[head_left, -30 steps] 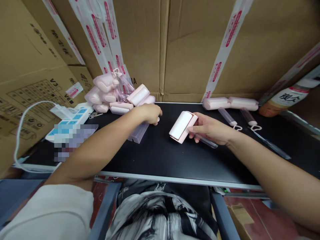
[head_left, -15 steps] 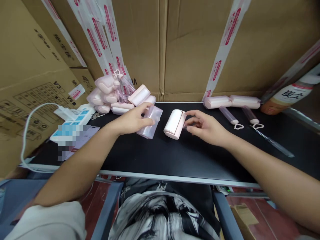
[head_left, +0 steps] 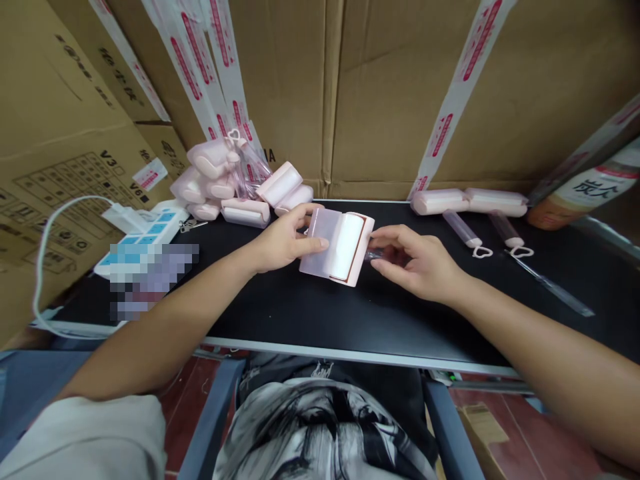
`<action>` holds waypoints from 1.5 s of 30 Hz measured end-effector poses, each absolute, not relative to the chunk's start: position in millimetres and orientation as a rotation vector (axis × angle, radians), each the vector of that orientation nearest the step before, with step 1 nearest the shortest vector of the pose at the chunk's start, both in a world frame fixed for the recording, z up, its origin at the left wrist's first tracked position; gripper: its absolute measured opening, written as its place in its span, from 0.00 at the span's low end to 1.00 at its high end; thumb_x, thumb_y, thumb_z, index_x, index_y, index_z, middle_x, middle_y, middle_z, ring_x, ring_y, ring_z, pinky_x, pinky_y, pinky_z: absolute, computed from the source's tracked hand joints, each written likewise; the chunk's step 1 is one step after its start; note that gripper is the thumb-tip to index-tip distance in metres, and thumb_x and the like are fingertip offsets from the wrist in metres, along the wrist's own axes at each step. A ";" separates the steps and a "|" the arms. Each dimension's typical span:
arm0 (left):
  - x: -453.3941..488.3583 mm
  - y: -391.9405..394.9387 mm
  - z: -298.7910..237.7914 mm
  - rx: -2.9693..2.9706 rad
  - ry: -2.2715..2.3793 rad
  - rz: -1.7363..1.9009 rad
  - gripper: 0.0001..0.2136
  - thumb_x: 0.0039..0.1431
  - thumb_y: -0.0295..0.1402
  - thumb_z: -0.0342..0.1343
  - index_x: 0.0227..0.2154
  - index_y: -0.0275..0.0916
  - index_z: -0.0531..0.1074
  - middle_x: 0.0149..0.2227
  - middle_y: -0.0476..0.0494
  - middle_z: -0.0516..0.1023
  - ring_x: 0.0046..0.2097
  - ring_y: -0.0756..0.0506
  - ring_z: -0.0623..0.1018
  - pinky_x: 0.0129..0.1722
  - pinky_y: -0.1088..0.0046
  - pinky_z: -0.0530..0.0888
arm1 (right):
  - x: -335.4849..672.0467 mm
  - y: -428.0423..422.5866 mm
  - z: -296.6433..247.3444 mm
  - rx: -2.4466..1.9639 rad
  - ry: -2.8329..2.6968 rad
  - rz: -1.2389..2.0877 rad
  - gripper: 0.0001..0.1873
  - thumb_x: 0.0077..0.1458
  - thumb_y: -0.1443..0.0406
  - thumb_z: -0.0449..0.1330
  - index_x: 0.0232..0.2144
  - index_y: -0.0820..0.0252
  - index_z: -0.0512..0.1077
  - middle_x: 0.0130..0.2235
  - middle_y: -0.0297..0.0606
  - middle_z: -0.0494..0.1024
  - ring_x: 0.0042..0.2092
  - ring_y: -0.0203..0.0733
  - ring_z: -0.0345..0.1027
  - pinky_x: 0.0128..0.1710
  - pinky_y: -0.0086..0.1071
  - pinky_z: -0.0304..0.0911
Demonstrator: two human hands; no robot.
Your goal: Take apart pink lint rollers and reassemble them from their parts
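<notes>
My left hand pinches a translucent lavender plastic cover, thumb on its face. The cover's right edge meets the white roll of a pink lint roller; whether the two are joined I cannot tell. On the other side, my right hand has its thumb and fingers closed about the lint roller's pink edge and clear handle, which the fingers partly hide. The lint roller is tilted, its white sheet side facing up, over the middle of the black table.
Several pink lint rollers are heaped at the back left. Two more lint rollers with heart-ended handles lie at the back right, near a clear-handled tool and a bottle. A white power strip and keys lie left. Cardboard boxes wall the back.
My left hand has moved right with the cover, from apart to against the lint roller's roll. The lint roller has turned slightly in my right hand. The view has shifted a little.
</notes>
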State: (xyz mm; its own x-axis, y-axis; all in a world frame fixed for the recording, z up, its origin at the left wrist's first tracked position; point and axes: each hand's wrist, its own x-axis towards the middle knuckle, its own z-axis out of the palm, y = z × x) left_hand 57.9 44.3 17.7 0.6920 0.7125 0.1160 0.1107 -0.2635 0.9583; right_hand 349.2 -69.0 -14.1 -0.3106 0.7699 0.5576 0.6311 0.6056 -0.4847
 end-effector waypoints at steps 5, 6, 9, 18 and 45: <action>61.1 41.1 13.0 1.765 0.605 0.674 0.39 0.51 0.43 0.77 0.64 0.43 0.66 0.63 0.35 0.74 0.59 0.36 0.78 0.58 0.57 0.76 | 347.6 -69.2 -15.0 -1.109 -2.086 0.215 0.23 0.64 0.64 0.66 0.60 0.50 0.69 0.47 0.36 0.88 0.32 0.37 0.78 0.32 0.31 0.73; 61.6 40.7 11.9 1.763 0.605 0.658 0.40 0.51 0.43 0.77 0.64 0.43 0.66 0.63 0.35 0.73 0.58 0.36 0.79 0.57 0.58 0.77 | 346.9 -69.4 -15.2 -1.103 -2.095 0.223 0.23 0.65 0.64 0.66 0.60 0.51 0.70 0.47 0.36 0.88 0.32 0.37 0.78 0.32 0.31 0.73; 62.3 40.9 9.1 1.758 0.613 0.613 0.41 0.51 0.43 0.77 0.65 0.43 0.65 0.62 0.34 0.72 0.56 0.37 0.80 0.56 0.58 0.77 | 344.8 -70.0 -15.2 -1.096 -2.113 0.241 0.21 0.65 0.64 0.65 0.59 0.51 0.70 0.47 0.36 0.88 0.32 0.37 0.78 0.32 0.31 0.73; 66.4 31.8 10.9 1.723 0.587 0.549 0.42 0.51 0.42 0.77 0.66 0.43 0.64 0.66 0.32 0.71 0.61 0.35 0.79 0.58 0.56 0.78 | 336.2 -75.5 -15.2 -1.164 -2.072 0.320 0.20 0.64 0.62 0.66 0.57 0.49 0.70 0.46 0.38 0.87 0.33 0.40 0.78 0.33 0.35 0.73; 17.8 45.4 70.3 2.290 0.861 0.574 0.19 0.69 0.51 0.57 0.46 0.38 0.74 0.43 0.45 0.80 0.44 0.43 0.77 0.47 0.67 0.74 | 274.3 44.7 47.0 -1.298 -1.679 0.860 0.20 0.67 0.45 0.61 0.41 0.55 0.72 0.41 0.41 0.83 0.30 0.43 0.76 0.26 0.36 0.71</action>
State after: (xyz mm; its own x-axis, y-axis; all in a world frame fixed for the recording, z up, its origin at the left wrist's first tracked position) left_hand 17.8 45.4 70.3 0.6929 0.6994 0.1751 0.4305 -0.5962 0.6776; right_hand 274.3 44.7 47.0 -0.1254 0.9719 0.1990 0.4067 0.2334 -0.8832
